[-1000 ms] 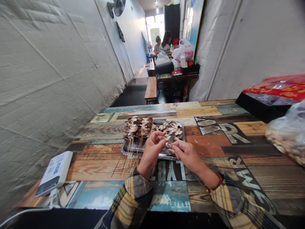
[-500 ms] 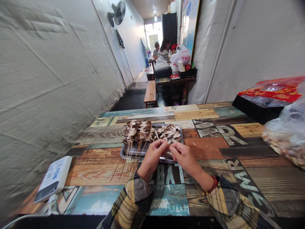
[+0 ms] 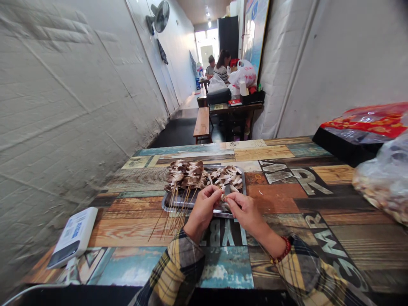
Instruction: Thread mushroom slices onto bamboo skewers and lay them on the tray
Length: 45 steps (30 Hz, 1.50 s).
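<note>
Both my hands meet over the near edge of a metal tray [image 3: 170, 205]. My left hand [image 3: 205, 206] is closed in a pinch on a small mushroom piece [image 3: 223, 196]. Close against it, my right hand [image 3: 247, 210] is also pinched shut; a thin stick showing beneath its wrist looks like a bamboo skewer, mostly hidden by the hand. On the tray's left lie skewered mushrooms [image 3: 185, 174], their bamboo sticks [image 3: 174, 208] jutting over the near rim onto the table. Loose torn mushrooms [image 3: 228, 175] are heaped on its right.
A white scale-like device [image 3: 73, 236] with a cable sits at the table's left edge. To the right are a clear bag of pale pieces [image 3: 385, 182] and a black box [image 3: 342, 146] with red packaging. Farther back, two people sit beyond a bag-laden table [image 3: 236, 109] and a bench [image 3: 202, 123].
My fingertips have shifted slightly, and the mushroom piece between them shows more plainly. The camera view has moved a little; the tray and its heaps look the same.
</note>
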Tool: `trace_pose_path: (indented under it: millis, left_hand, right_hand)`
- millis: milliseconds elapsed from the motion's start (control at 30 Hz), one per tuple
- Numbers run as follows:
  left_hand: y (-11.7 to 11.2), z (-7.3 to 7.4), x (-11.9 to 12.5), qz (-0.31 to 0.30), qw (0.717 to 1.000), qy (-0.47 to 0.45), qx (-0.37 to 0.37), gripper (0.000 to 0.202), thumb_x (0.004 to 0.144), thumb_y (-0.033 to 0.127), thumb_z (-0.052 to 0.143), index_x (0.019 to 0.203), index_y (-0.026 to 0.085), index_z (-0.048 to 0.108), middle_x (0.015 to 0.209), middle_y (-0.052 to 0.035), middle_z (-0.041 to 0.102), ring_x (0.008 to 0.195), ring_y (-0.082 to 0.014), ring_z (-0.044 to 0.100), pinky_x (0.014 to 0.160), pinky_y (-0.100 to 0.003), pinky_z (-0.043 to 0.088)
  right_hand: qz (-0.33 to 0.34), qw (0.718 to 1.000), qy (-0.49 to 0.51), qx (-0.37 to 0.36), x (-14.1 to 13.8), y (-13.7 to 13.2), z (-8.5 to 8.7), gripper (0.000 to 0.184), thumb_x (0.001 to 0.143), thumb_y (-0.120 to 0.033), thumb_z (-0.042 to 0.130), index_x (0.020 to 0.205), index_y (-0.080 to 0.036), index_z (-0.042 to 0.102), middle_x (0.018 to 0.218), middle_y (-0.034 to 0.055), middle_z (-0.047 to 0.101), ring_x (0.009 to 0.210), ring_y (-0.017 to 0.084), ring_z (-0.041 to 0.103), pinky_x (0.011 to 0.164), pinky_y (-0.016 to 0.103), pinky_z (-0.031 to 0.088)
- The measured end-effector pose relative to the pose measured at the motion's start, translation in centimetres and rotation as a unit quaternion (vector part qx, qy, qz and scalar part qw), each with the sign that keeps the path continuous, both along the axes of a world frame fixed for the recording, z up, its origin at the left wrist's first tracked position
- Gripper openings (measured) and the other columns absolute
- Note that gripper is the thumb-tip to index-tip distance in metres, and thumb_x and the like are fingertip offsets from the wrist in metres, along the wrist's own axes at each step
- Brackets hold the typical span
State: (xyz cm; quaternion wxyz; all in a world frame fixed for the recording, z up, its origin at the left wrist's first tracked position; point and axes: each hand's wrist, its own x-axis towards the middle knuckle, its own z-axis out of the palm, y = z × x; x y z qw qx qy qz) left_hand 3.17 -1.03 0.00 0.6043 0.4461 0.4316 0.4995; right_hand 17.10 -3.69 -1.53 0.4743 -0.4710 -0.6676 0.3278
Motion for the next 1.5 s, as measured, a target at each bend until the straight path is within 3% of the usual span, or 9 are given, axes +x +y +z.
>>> trace_pose_path:
  millis: [300,500,600,733,900,1033,1200,1333,1500]
  left_hand:
    - [0.0,-0.1,0.0,-0.021,1.0,0.017,0.015,0.027,0.071,0.04,0.071,0.074,0.014,0.066,0.061,0.0023,0.052,0.051,-0.0064,0.041,0.049,-0.018,0.031]
    - [1.2,-0.6,-1.2,0.08,0.99,0.093,0.069,0.023,0.072,0.038,0.07,0.08,0.016,0.071,0.067,-0.0004,0.059,0.059,-0.0101,0.047,0.054,-0.02,0.033]
    - [1.4,-1.2,-1.4,0.104,0.953,0.236,0.161,0.011,0.074,0.028,0.066,0.074,0.018,0.071,0.071,-0.0025,0.062,0.068,-0.0145,0.052,0.064,-0.023,0.037]
    - [1.2,-1.5,-1.2,0.053,0.873,0.413,0.254,0.007,0.076,0.025,0.064,0.075,0.021,0.07,0.075,-0.0036,0.06,0.071,-0.0169,0.053,0.069,-0.028,0.037]
    - [1.1,-1.6,-1.0,0.017,0.834,0.484,0.265,0.002,0.072,0.022,0.067,0.074,0.021,0.069,0.077,-0.0044,0.058,0.078,-0.0197,0.054,0.073,-0.03,0.038]
    - [1.5,-1.7,-1.0,0.054,0.892,0.388,0.227,0.006,0.072,0.018,0.066,0.066,0.02,0.068,0.072,-0.0034,0.06,0.073,-0.0172,0.054,0.07,-0.028,0.038]
    - [1.6,-1.3,-1.0,0.048,0.991,0.115,0.057,0.017,0.068,0.031,0.073,0.073,0.015,0.067,0.066,-0.0005,0.062,0.056,-0.0096,0.05,0.055,-0.021,0.037]
    - [1.3,-0.6,-1.1,0.017,0.997,-0.068,-0.024,0.027,0.063,0.031,0.079,0.077,0.014,0.062,0.069,-0.0007,0.064,0.057,-0.0086,0.055,0.054,-0.019,0.041]
    - [1.2,-0.2,-1.2,0.035,0.99,-0.13,-0.029,0.044,0.06,0.023,0.081,0.101,0.018,0.064,0.076,0.0,0.065,0.069,-0.0108,0.062,0.062,-0.021,0.046]
  right_hand:
    - [0.003,0.998,0.051,-0.034,1.0,0.8,-0.3,0.028,0.089,-0.037,0.048,0.078,-0.017,0.064,0.049,-0.0047,0.048,0.046,0.011,0.046,0.047,0.021,0.035]
    - [-0.061,0.976,0.194,-0.071,3.0,2.0,-0.2,0.034,0.084,-0.048,0.054,0.085,-0.014,0.063,0.047,-0.0072,0.042,0.041,0.008,0.037,0.04,0.02,0.028]
    - [-0.057,0.969,0.224,-0.085,3.1,2.1,-0.1,0.035,0.082,-0.048,0.056,0.085,-0.014,0.062,0.046,-0.008,0.041,0.039,0.008,0.034,0.039,0.02,0.025]
    - [-0.034,0.973,0.212,-0.085,2.7,2.0,-0.2,0.032,0.083,-0.045,0.056,0.083,-0.014,0.063,0.047,-0.0072,0.043,0.041,0.008,0.036,0.04,0.019,0.026]
    - [-0.017,0.979,0.186,-0.08,2.4,1.9,-0.5,0.031,0.085,-0.044,0.053,0.084,-0.015,0.063,0.048,-0.0075,0.043,0.04,0.008,0.036,0.039,0.019,0.027]
    - [-0.014,0.983,0.164,-0.081,2.3,1.9,-0.7,0.031,0.086,-0.044,0.052,0.084,-0.015,0.063,0.048,-0.0072,0.044,0.039,0.008,0.036,0.039,0.019,0.027]
    - [0.009,0.984,0.151,-0.092,2.1,1.5,-0.4,0.029,0.086,-0.043,0.052,0.082,-0.016,0.063,0.048,-0.0072,0.045,0.039,0.007,0.036,0.039,0.019,0.029]
    - [0.047,0.986,0.119,-0.103,1.7,0.9,0.0,0.027,0.088,-0.039,0.05,0.082,-0.016,0.063,0.046,-0.0068,0.046,0.039,0.008,0.037,0.039,0.019,0.03]
    - [0.072,0.988,0.081,-0.111,1.2,0.4,0.3,0.025,0.088,-0.036,0.049,0.082,-0.017,0.063,0.045,-0.0075,0.046,0.038,0.007,0.038,0.04,0.019,0.031]
